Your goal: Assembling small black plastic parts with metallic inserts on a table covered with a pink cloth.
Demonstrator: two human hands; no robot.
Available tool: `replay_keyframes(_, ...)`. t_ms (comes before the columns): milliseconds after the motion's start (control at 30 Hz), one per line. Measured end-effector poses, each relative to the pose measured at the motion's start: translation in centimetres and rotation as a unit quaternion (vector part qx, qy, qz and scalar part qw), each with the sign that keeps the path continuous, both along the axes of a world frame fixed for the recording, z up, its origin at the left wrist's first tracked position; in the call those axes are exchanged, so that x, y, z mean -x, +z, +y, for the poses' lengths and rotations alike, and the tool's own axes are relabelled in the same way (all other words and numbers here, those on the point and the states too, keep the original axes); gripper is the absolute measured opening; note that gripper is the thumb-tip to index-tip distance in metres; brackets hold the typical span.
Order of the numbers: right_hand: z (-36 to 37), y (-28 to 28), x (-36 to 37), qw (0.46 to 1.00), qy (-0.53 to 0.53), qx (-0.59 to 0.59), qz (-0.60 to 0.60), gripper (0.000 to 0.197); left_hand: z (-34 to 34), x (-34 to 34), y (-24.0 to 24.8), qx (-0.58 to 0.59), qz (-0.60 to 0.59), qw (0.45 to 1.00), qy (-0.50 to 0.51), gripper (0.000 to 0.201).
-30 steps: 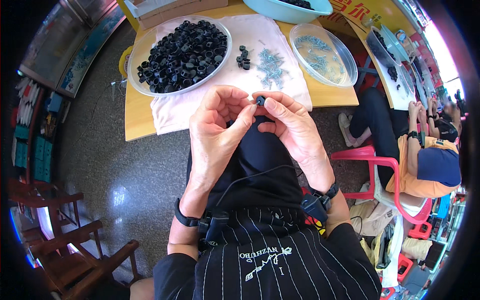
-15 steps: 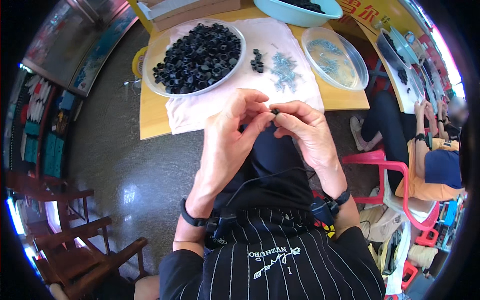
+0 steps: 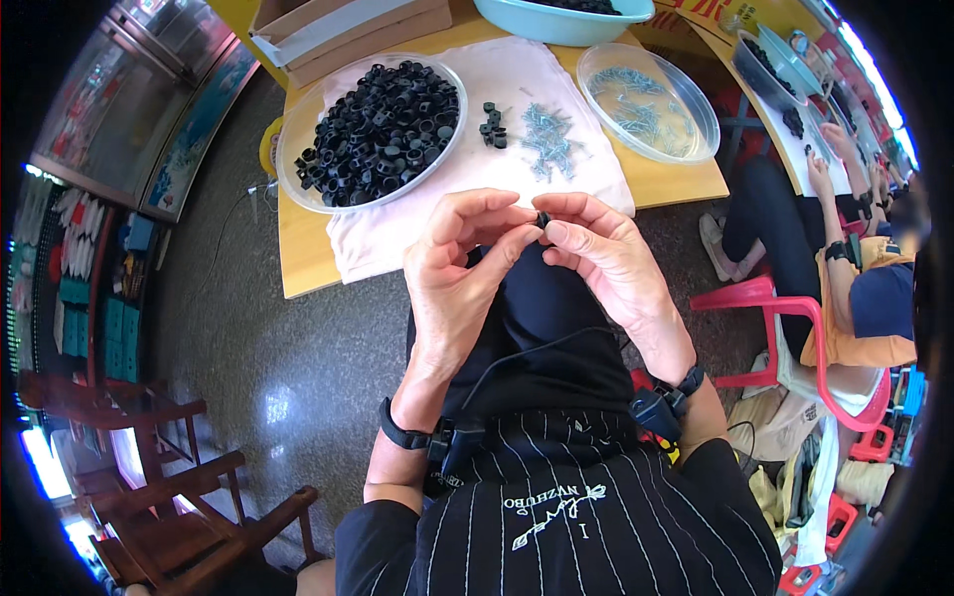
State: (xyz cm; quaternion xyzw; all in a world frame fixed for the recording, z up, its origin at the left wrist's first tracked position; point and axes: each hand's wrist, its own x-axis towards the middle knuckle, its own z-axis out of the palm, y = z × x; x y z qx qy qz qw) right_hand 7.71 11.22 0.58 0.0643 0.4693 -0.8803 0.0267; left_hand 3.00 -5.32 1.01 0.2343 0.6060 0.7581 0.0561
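Grip: while both hands meet above the lap, left hand [image 3: 459, 260] and right hand [image 3: 603, 260] pinch one small black cap [image 3: 543, 219].
Beyond grip: dish of black caps [image 3: 373, 129], loose screws [image 3: 545, 141].

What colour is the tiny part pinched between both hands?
Black, a small plastic part; seen in the head view.
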Motion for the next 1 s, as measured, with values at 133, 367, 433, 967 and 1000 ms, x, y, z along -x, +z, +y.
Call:
replay_keyframes(133, -0.2, -0.6, 0.1, 1.0, 0.005, 0.009, 0.002, 0.024, 0.2, -0.3, -0.1, -0.021, -0.016, 0.999, 0.033, 0.03)
replay_keyframes(367, 0.0, -0.6, 0.4, 0.996, -0.048, -0.057, 0.052, 0.02, -1.1, 2.3, 0.3, 0.139, 0.121, 0.977, 0.111, 0.031)
replay_keyframes(433, 0.4, -0.6, 0.6, 0.993, -0.069, -0.067, 0.062, 0.018, -2.8, 4.0, 1.3, 0.269, 0.192, 0.92, 0.212, 0.025)
replay_keyframes(967, 1.5, -0.2, -0.1, 0.997, -0.026, 0.035, 0.059, 0.022, -5.0, 8.4, 0.9, 0.36, 0.209, 0.868, 0.27, 0.017)
replay_keyframes(1000, 1.7, -0.2, -0.1, 0.996, -0.016, 0.075, 0.054, 0.022, -5.0, 8.0, 1.0, 0.317, 0.187, 0.891, 0.267, 0.017)
